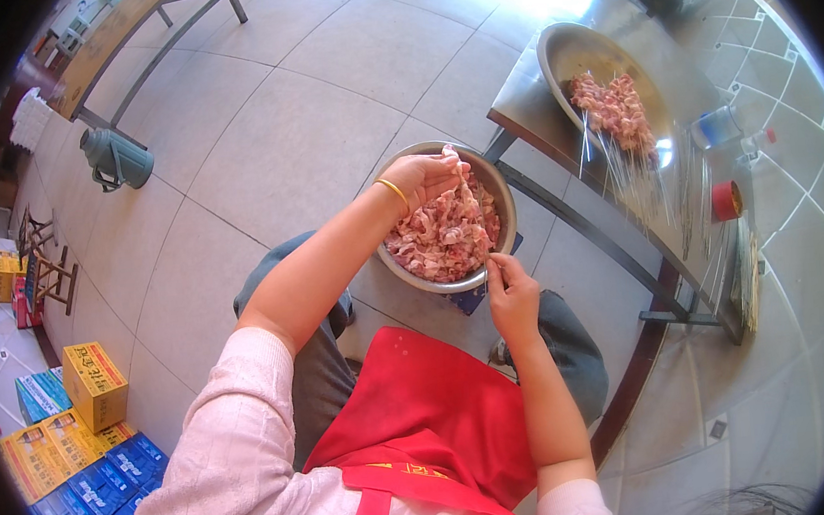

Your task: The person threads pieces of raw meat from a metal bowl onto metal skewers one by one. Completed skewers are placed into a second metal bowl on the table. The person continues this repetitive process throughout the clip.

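My left hand, with a gold-coloured bangle at the wrist, holds a strip of raw meat over a round metal basin. A thin metal skewer is pinched by its lower end in my right hand, at the basin's near right rim. It runs upward beside the strip; whether its tip pierces the meat I cannot tell. Cut raw meat fills much of the basin. My left fingers partly hide the meat under them.
At right, a metal table bears a large basin of skewered meat, loose skewers and a red can. A thermos flask stands on the floor at left. Cartons are stacked at lower left.
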Motion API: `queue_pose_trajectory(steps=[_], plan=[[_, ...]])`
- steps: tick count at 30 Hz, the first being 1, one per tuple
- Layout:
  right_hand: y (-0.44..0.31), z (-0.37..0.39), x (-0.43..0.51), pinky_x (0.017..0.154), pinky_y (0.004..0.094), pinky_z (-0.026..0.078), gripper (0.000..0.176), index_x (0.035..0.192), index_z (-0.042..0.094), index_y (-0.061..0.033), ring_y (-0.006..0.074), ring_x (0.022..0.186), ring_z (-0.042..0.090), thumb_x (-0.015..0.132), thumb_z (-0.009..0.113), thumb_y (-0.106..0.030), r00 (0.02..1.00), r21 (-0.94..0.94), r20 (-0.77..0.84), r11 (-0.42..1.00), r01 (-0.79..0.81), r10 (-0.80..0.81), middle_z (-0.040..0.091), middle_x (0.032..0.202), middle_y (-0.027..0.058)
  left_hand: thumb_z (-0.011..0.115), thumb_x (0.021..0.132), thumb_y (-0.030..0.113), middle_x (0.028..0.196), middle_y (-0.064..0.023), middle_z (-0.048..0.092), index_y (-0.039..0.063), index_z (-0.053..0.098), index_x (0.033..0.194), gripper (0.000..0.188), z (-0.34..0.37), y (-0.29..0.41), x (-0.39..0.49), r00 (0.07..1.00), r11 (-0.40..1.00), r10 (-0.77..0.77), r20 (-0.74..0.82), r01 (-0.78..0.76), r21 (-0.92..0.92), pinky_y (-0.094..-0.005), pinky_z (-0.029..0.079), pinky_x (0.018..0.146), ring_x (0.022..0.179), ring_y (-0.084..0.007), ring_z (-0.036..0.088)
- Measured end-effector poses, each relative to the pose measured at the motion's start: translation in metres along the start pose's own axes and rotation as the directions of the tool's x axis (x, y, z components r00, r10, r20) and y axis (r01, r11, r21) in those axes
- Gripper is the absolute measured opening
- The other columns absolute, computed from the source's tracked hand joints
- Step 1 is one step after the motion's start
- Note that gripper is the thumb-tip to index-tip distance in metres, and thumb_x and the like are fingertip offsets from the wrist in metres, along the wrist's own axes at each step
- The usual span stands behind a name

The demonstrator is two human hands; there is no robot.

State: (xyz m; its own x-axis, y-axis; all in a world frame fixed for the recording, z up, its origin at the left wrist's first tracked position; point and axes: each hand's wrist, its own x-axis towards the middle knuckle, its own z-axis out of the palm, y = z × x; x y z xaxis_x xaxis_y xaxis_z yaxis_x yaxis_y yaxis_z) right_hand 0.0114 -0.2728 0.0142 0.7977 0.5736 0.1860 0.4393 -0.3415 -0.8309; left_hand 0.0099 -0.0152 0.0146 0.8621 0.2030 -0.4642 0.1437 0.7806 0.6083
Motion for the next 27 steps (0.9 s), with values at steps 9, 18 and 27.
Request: queue_pose_trajectory(steps=[9, 18, 27], plan=[[0.003, 0.002, 0.009, 0.058, 0.0274, 0.046, 0.015, 0.098, 0.065, 0.0014, 0.0111, 0.062, 0.057, 0.092, 0.063, -0.012, 0.990, 0.106, 0.042, 0.985, -0.137, 0.134, 0.063, 0.069, 0.0112, 0.061, 0.094, 0.012, 0.107, -0.0124, 0.067, 0.002, 0.059, 0.107, 0.017, 0.004, -0.011, -0.002, 1.000, 0.999, -0.014, 0.012, 0.013, 0.049, -0.0240, 0.056, 0.087, 0.096, -0.0150, 0.066], [0.003, 0.000, 0.008, 0.052, 0.0204, 0.033, 0.013, 0.098, 0.064, 0.0028, 0.0016, 0.060, 0.042, 0.095, 0.061, -0.009, 0.995, 0.145, 0.055, 0.986, -0.089, 0.081, 0.053, 0.067, -0.0050, 0.055, 0.097, 0.019, 0.114, -0.0157, 0.066, 0.006, 0.059, 0.109, 0.019, -0.006, 0.002, 0.005, 1.000, 0.999, 0.028, 0.003, -0.028, 0.015, -0.0315, 0.056, 0.091, 0.097, -0.0206, 0.066], [0.003, 0.001, 0.007, 0.050, 0.0207, 0.032, 0.013, 0.098, 0.064, 0.0029, 0.0016, 0.058, 0.041, 0.095, 0.061, -0.009, 0.996, 0.129, 0.044, 0.988, -0.083, 0.078, 0.052, 0.066, -0.0051, 0.055, 0.096, 0.018, 0.114, -0.0187, 0.066, 0.001, 0.061, 0.111, 0.023, -0.003, 0.000, 0.003, 0.996, 0.993, 0.094, 0.001, -0.094, 0.065, -0.0321, 0.056, 0.090, 0.096, -0.0215, 0.068]])
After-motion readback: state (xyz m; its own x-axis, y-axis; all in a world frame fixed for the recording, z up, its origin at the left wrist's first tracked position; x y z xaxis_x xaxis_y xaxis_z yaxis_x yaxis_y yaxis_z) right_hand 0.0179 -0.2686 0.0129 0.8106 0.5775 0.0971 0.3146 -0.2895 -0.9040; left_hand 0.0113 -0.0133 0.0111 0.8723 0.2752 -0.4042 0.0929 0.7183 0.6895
